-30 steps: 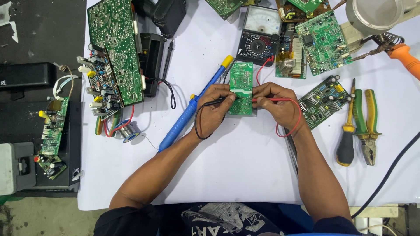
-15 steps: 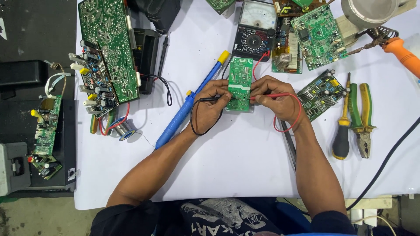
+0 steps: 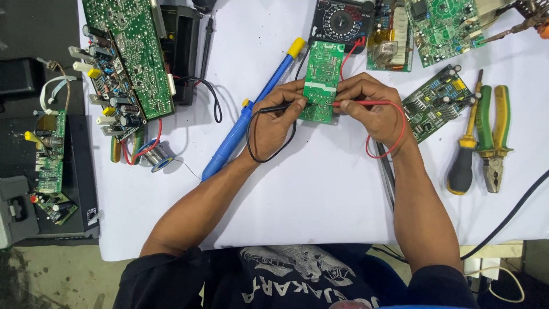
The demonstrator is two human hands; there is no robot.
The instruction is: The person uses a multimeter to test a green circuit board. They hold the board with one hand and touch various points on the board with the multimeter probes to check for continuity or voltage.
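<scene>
A small green circuit board (image 3: 320,80) lies on the white table sheet (image 3: 297,183) in front of me. My left hand (image 3: 277,117) grips a black test probe (image 3: 273,108) whose tip touches the board's lower left. My right hand (image 3: 372,109) grips a red test probe (image 3: 366,103), its tip on the board's lower right. Black and red leads loop from the probes up to a black analog multimeter (image 3: 342,20) just behind the board.
A blue desoldering pump (image 3: 251,111) lies left of my left hand. A large green board (image 3: 128,54) and solder spool (image 3: 155,155) sit at left. More boards (image 3: 437,100) lie right, with a screwdriver (image 3: 464,149), green-handled pliers (image 3: 494,134) and tweezers (image 3: 388,174).
The view has shifted a little, so everything sits lower and further left in the picture. Both hands keep the probes on the small board; the probe tips barely moved.
</scene>
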